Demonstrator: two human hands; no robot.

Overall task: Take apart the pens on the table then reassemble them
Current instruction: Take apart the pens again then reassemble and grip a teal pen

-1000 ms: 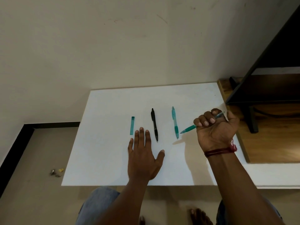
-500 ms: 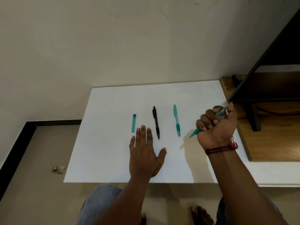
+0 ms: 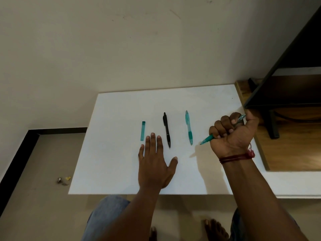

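My right hand (image 3: 231,134) grips a teal pen (image 3: 206,139) in its fist above the white table (image 3: 121,167), tip pointing down-left, thumb at the top end. My left hand (image 3: 154,164) lies flat on the table with fingers straight. Beyond its fingertips lie a black pen (image 3: 166,129) and, left of that, a short teal cap-like piece (image 3: 143,130). A second teal pen (image 3: 189,126) lies between the black pen and my right hand.
A wooden desk (image 3: 286,150) adjoins the table on the right, with a dark stand (image 3: 272,126) and dark panel (image 3: 286,66) above it. Small bits of litter (image 3: 63,180) lie on the floor at left. My knees and bare feet show below the table's front edge.
My right hand has drawn the gripped teal pen slightly right, away from the lying teal pen. My left hand stays flat in place.
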